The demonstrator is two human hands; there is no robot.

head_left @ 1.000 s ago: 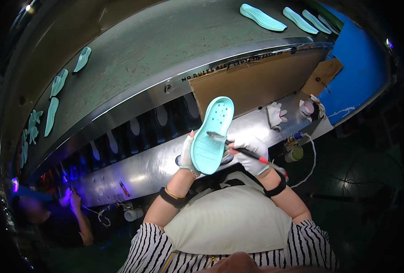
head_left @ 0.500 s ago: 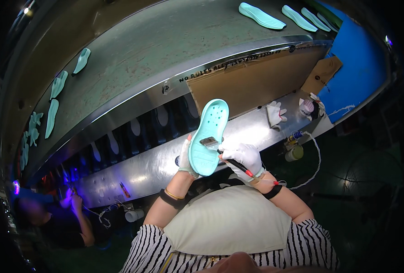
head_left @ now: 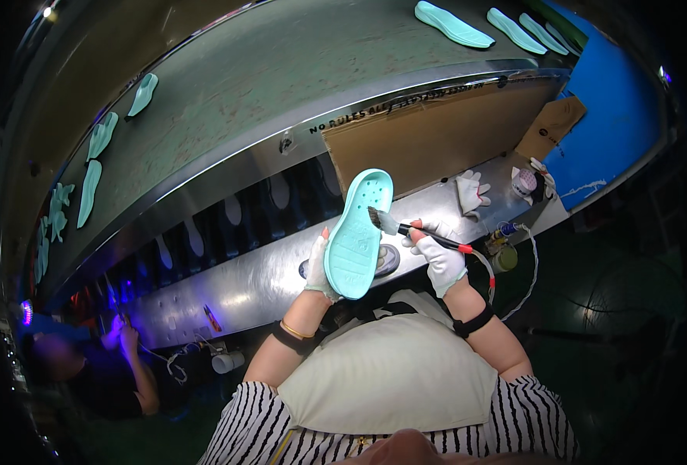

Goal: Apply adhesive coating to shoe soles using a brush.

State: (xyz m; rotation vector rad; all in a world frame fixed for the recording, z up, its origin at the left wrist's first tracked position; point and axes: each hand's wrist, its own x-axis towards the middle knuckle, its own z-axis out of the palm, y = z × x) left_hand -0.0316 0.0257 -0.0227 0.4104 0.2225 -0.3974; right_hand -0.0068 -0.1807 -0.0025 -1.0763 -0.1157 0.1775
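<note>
A turquoise shoe sole (head_left: 353, 244) stands nearly upright, inner face toward me, with small holes near its top end. My gloved left hand (head_left: 318, 267) grips its lower left edge, bare fingertips showing. In my right hand (head_left: 439, 262), also in a fingertip-less white glove, is a flat brush (head_left: 388, 223) with dark bristles, a black handle and red bands. Its bristles touch or nearly touch the sole's right side, just below the holes. A thin pale tube (head_left: 486, 273) runs from the handle's end. Behind the sole, a round grey object (head_left: 388, 260) is partly hidden.
Beyond the metal ledge (head_left: 270, 279) runs a green belt (head_left: 266, 101) carrying several turquoise soles (head_left: 453, 25). A cardboard sheet (head_left: 429, 139) lines its side. A white glove (head_left: 473, 192) lies on the ledge; a jar (head_left: 504, 260) hangs nearby. Another person (head_left: 107, 376) works at lower left.
The brush has moved up the sole to its right edge and turned, its handle now pointing right. My right hand has shifted slightly right; my left still holds the sole.
</note>
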